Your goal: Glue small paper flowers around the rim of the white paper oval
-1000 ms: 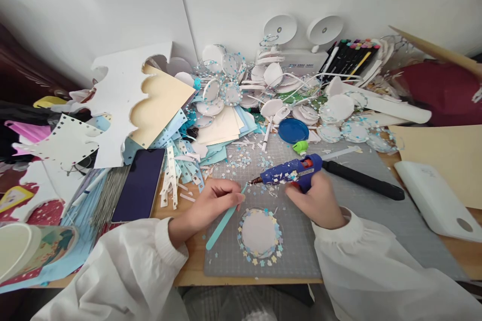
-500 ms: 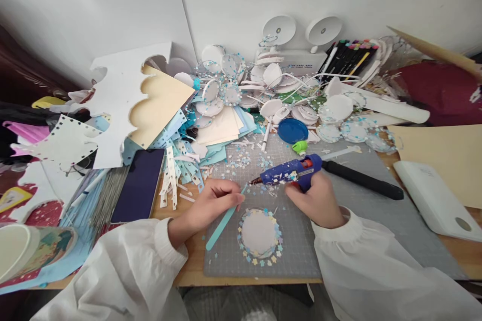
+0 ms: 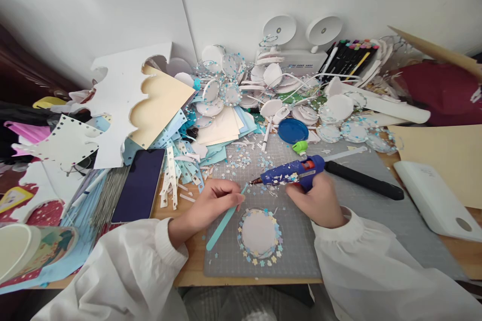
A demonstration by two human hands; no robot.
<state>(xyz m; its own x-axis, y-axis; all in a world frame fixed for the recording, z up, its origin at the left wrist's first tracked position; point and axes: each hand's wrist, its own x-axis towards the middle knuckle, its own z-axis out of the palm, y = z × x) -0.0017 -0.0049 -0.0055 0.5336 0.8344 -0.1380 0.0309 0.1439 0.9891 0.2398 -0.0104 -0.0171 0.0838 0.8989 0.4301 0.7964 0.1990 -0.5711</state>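
Note:
My left hand (image 3: pixel 216 201) pinches teal tweezers (image 3: pixel 221 229), whose flat end slants down toward the mat's left corner. My right hand (image 3: pixel 320 204) is wrapped round the grip of a blue hot glue gun (image 3: pixel 280 174) flecked with paper bits. The gun's nozzle points left and sits right at the tweezers' tip; whether they touch, and what the tip holds, is too small to tell. Below both hands, a round white disc (image 3: pixel 259 233) ringed with small pastel flowers on wire lies on the grey cutting mat (image 3: pixel 297 256).
Tiny paper flowers are scattered behind the nozzle. A black-handled tool (image 3: pixel 363 180), green cap (image 3: pixel 300 147) and blue lid (image 3: pixel 292 131) lie beyond my right hand. Left are a phone (image 3: pixel 138 185), wires and a paper cup (image 3: pixel 45 248). White discs (image 3: pixel 271 108) pile up along the wall.
The glue gun has shifted very slightly right, and the glue stick at its rear now reaches a little farther right. My left hand and the tweezers look nearly still.

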